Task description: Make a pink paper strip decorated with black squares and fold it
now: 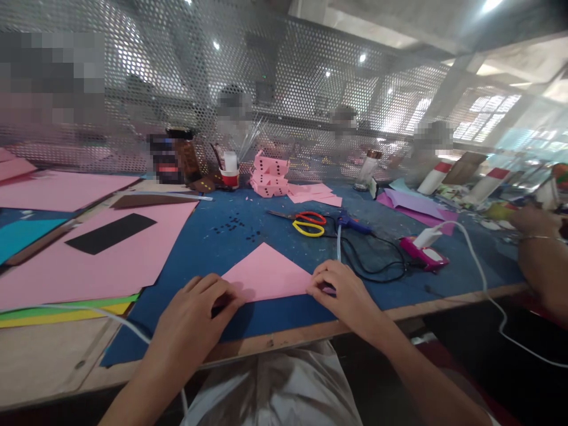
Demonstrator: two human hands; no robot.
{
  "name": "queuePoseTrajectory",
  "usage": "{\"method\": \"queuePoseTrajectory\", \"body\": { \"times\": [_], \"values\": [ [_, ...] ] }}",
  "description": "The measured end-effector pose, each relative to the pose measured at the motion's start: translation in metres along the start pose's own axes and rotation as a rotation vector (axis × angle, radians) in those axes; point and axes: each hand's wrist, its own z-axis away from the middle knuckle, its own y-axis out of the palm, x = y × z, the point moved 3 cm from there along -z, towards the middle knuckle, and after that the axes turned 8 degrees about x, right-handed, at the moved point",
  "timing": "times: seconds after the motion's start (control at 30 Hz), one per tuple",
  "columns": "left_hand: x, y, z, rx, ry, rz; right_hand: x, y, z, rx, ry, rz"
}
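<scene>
A pink sheet of paper [268, 274], folded into a triangle, lies on the blue table top with its point facing away from me. My left hand [199, 305] grips its left corner, thumb and fingers pressed together. At the opposite corner my right hand [339, 293] pinches the paper with curled fingers. Beyond the paper lie scissors [309, 225] with one red and one yellow handle. A blue glue gun [352, 223] with a clear glue stick rests right of them. Small black paper dots [231, 225] are scattered to the left.
Pink sheets [128, 254] with a black paper strip [110, 233] cover the left side. A dotted pink paper piece [269, 174] and a red-white cup [229, 177] stand by the mesh screen [302, 89]. Rightward are a magenta power strip [423, 253], cables and another person's arm [544, 260].
</scene>
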Motion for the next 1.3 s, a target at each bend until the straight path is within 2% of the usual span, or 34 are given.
{"method": "queuePoseTrajectory", "body": {
  "times": [0.23,0.5,0.77,1.3],
  "values": [
    [0.007,0.002,0.0,0.009,-0.016,0.019,-0.004,0.001,0.003,-0.024,0.006,-0.005],
    [0.02,-0.007,0.007,-0.012,-0.033,0.054,-0.004,0.0,0.003,-0.027,0.019,0.004],
    [0.023,-0.01,0.007,-0.011,-0.052,0.066,-0.004,-0.005,0.005,-0.026,0.015,-0.007],
    [0.027,-0.01,0.008,-0.013,-0.06,0.044,-0.001,-0.009,0.012,-0.029,-0.09,0.099]
  ]
}}
